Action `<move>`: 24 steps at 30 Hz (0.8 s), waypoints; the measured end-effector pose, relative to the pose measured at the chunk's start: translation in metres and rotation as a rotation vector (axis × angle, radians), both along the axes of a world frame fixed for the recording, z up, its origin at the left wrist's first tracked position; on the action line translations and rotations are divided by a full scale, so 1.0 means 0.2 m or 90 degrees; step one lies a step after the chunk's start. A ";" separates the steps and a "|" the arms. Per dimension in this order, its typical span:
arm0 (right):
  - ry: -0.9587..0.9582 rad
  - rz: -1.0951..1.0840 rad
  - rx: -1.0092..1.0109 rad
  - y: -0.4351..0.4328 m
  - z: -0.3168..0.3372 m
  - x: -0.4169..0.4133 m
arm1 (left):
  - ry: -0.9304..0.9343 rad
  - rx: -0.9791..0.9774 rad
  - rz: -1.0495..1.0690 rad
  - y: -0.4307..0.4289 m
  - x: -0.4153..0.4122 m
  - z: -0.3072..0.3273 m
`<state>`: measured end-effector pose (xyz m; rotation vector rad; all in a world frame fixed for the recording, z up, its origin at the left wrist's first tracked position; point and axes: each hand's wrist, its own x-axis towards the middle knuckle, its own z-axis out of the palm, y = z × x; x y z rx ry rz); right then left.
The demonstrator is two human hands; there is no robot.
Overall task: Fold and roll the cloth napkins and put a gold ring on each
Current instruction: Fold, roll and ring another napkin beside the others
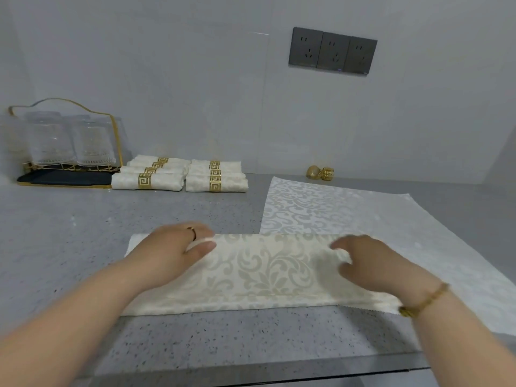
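Folded napkin (259,272) lies as a long cream strip across the near counter (69,219), patterned face up; both hands are at its far edge.

Left hand (178,247) sits on the strip's left part; fingers over the far edge and thumb under them, pinching a lip of cloth; dark ring on 1 finger.

Right hand (363,261) is on the strip's right part and blurred; fingers curled at the far edge with the thumb below, cloth bunched between them; gold bracelet (424,300) on the wrist.

Flat napkin (335,208) is spread beyond and to the right; the strip's right end overlaps it.

Rolled napkins (148,181) lie in 2 groups at the back left, each banded in gold; 2 loose gold rings (321,173) sit by the wall, well apart from both hands.

Glass rack (64,146) stands far left; sockets (332,51) on the wall.
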<state>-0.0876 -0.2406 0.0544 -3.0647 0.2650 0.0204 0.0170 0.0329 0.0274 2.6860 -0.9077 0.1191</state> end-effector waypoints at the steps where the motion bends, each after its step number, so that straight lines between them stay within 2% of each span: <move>1: -0.049 0.036 0.066 0.06 -0.01 0.07 | -0.017 0.028 0.021 -0.06 0.04 0.00; 4: -0.068 0.105 0.192 0.29 -0.11 0.28 | 0.038 0.100 0.081 -0.17 0.14 -0.04; 8: -0.033 0.173 0.169 0.43 -0.27 0.46 | 0.107 0.172 0.113 -0.21 0.19 -0.14; 11: 0.044 0.130 0.105 0.43 -0.33 0.48 | 0.123 0.189 0.112 -0.19 0.15 -0.18; 15: 0.094 0.044 0.087 0.31 -0.33 0.44 | 0.114 0.194 0.135 -0.05 0.11 -0.20; 20: 0.084 -0.074 0.068 0.05 -0.31 0.33 | 0.115 0.222 0.163 0.19 0.05 -0.20; 24: 0.050 -0.116 0.060 0.00 -0.31 0.26 | 0.109 0.206 0.174 0.32 -0.01 -0.22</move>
